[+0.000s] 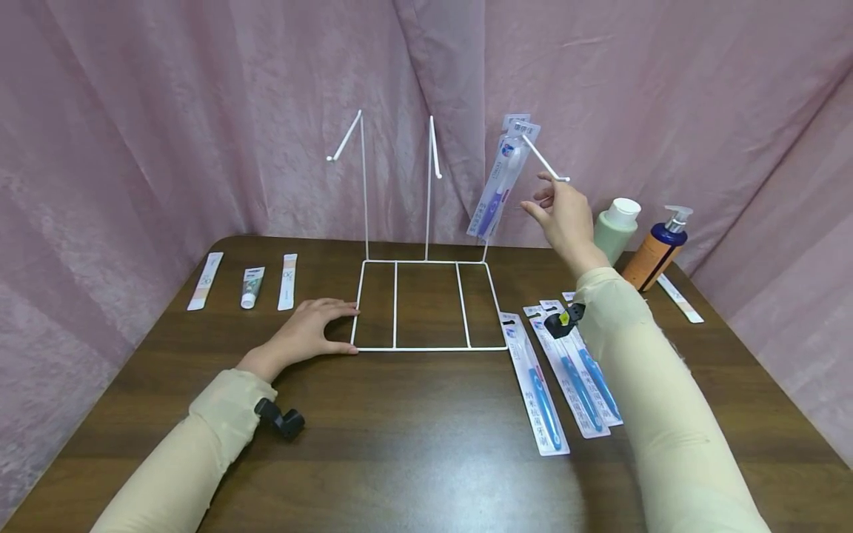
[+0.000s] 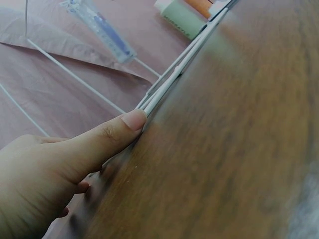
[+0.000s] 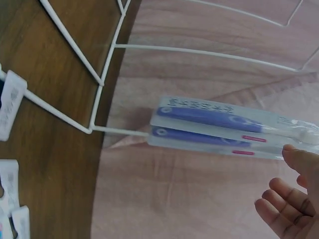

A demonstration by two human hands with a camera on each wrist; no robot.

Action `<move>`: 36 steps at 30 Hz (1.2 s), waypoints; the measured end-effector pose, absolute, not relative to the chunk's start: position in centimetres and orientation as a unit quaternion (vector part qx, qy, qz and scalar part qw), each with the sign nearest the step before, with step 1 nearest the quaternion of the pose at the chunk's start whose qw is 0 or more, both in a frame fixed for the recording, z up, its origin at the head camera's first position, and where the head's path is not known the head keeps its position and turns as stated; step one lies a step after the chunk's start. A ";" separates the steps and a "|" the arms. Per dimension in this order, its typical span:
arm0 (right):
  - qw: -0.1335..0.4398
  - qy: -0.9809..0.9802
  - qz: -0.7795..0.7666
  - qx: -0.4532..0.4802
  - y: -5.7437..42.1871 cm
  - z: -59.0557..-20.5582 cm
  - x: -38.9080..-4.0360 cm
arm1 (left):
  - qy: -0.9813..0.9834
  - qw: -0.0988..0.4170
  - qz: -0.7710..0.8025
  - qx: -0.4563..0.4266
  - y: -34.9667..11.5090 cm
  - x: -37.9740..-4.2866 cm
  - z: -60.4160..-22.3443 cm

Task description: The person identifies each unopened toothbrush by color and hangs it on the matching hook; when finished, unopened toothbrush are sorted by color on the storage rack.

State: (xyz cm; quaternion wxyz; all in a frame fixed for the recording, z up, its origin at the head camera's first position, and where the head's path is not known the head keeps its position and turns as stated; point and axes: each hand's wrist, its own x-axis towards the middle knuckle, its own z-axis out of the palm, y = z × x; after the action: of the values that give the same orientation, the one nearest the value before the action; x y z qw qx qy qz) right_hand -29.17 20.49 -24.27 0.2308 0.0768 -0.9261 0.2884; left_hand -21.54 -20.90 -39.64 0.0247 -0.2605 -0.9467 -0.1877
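Note:
A white wire rack (image 1: 426,349) with three upright hooks stands on the table. My left hand (image 1: 309,329) touches its left front corner, the thumb (image 2: 132,121) pressed straight along the wire and the other fingers by the left side bar. From the right hook (image 1: 546,159) hang two packaged purple toothbrushes (image 1: 498,185), one in front of the other. My right hand (image 1: 563,218) is beside them, just below the hook's tip, with thumb and fingers apart and nothing between them. In the right wrist view the thumb overlaps the edge of the packs (image 3: 209,119).
Several packaged blue toothbrushes (image 1: 536,385) lie right of the rack, partly under the right forearm. Behind that arm stand a green bottle (image 1: 614,231) and an orange pump bottle (image 1: 656,252), near a flat sachet (image 1: 680,298). Left lie a small tube (image 1: 252,287) and two sachets (image 1: 287,281).

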 end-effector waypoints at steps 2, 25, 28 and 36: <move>0.224 -0.930 0.283 0.073 20.7 -23.6 -28.8 | -0.947 0.027 -0.187 -0.259 -21.0 -21.5 -39.6; 0.120 -0.970 0.153 0.144 27.1 -19.7 -21.1 | -0.948 0.025 -0.183 -0.261 -21.0 -21.2 -38.6; 0.106 -0.973 0.142 0.149 28.1 -19.8 -20.2 | -0.948 0.023 -0.181 -0.261 -21.0 -21.2 -38.6; 0.095 -0.976 0.120 0.154 30.9 -21.1 -17.6 | -0.948 0.025 -0.179 -0.262 -20.8 -21.0 -38.5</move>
State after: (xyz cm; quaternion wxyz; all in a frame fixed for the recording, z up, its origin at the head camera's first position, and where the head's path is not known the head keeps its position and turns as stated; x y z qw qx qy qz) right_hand -17.59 30.88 -21.13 0.0954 0.1537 -0.9762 0.1199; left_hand -21.02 -20.82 -38.47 0.0253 -0.2618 -0.9480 -0.1794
